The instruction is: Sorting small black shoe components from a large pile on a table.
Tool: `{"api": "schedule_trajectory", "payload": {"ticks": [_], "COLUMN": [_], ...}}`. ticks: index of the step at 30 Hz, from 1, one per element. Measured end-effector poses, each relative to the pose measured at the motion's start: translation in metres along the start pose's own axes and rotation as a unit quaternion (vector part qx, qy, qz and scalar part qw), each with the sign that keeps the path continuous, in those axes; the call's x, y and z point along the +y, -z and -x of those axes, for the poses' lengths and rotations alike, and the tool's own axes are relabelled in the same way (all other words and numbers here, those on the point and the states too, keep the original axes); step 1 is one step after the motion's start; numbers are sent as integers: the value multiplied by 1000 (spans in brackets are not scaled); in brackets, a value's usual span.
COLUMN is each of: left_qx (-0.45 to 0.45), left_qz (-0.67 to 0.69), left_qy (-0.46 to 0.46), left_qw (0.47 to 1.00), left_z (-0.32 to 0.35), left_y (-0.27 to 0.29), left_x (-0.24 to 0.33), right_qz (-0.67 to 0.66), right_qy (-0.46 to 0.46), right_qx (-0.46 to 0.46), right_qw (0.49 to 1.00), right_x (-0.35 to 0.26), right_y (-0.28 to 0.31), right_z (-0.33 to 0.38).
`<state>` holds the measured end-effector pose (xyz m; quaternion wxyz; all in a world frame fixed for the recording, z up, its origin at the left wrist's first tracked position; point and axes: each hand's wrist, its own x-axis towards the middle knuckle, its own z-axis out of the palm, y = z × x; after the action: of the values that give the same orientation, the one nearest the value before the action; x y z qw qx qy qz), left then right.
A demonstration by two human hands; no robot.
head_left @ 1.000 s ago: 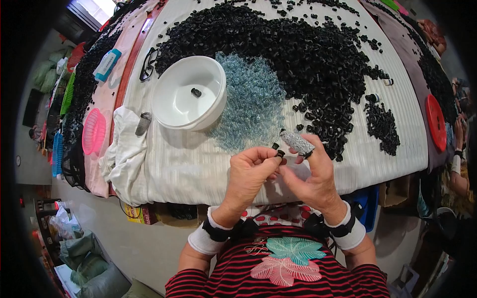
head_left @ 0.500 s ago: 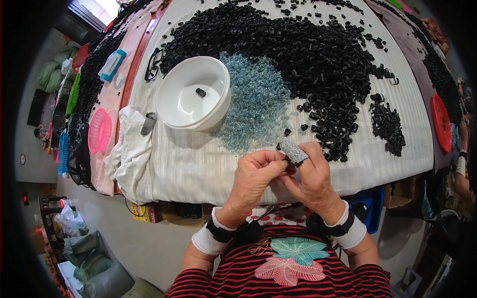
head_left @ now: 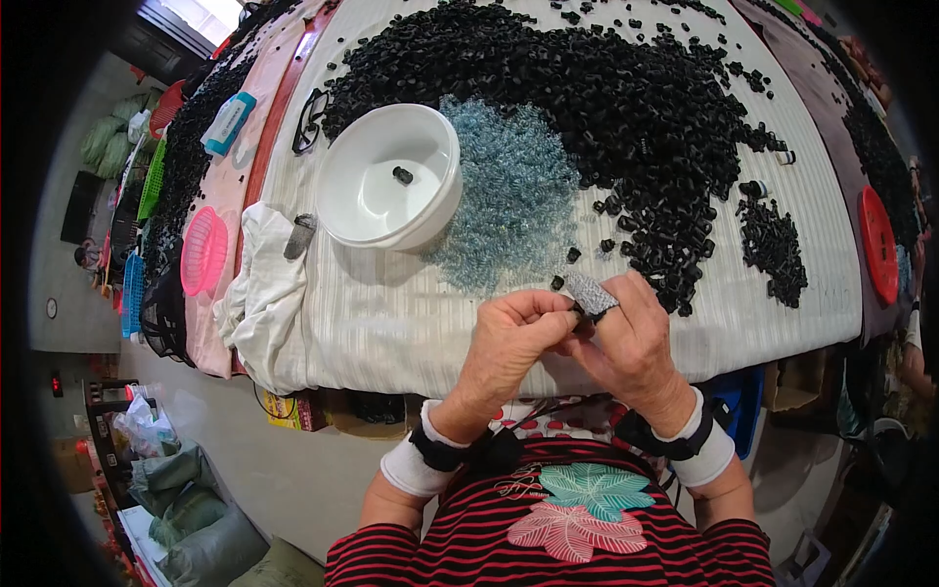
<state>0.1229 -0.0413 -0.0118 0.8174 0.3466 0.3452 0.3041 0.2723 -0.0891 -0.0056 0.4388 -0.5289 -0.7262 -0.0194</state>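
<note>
My left hand (head_left: 514,342) and my right hand (head_left: 634,338) meet near the table's front edge, fingertips pinched together. A small dark piece, apparently a black plastic part (head_left: 585,315), shows between them; most of it is hidden by the fingers. A grey knitted finger cover (head_left: 593,293) sits on my right index finger. Just beyond the hands lie a few loose black parts. A mound of small, shiny blue-grey pieces like springs (head_left: 509,196) spreads ahead, beside a white bowl (head_left: 445,210) with one black part (head_left: 402,175) inside.
A large heap of black parts (head_left: 587,98) covers the far middle of the cloth-covered table (head_left: 391,333). Smaller black pieces (head_left: 771,245) form a pile at right, near a red tray (head_left: 877,245). At left lie a white cloth (head_left: 262,284), glasses (head_left: 310,122) and a pink basket (head_left: 203,251).
The whole view has shifted slightly, so the table and hands appear moved a little. Both hands stay pinched together, with the right hand and its covered finger slightly turned.
</note>
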Motion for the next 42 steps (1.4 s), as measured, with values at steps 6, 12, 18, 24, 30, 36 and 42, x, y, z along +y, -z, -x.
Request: {"api": "schedule_trajectory", "payload": {"ticks": [6, 12, 18, 24, 30, 36, 42], "left_qx": [2, -11, -49, -44, -38, -41, -58], "left_qz": [-9, -8, -110, -78, -54, -70, -117], "left_qy": [10, 50, 43, 41, 47, 38, 46], "left_qw": [1000, 999, 992, 995, 997, 996, 990], "left_z": [0, 7, 15, 15, 12, 13, 13], "left_y": [0, -1, 2, 3, 3, 8, 6], "left_x": [1, 14, 22, 21, 19, 17, 16], "right_qz": [-15, -31, -70, -73, -61, -54, -81], "right_qy": [4, 10, -22, -61, -36, -5, -24], "right_qx": [-9, -6, -18, -22, -29, -25, -55], "right_qw": [1000, 999, 997, 995, 997, 998, 995], "right_x": [3, 2, 1, 0, 3, 1, 1], "right_y": [1, 1, 7, 8, 5, 4, 7], "right_z": [1, 5, 7, 10, 9, 6, 11]}}
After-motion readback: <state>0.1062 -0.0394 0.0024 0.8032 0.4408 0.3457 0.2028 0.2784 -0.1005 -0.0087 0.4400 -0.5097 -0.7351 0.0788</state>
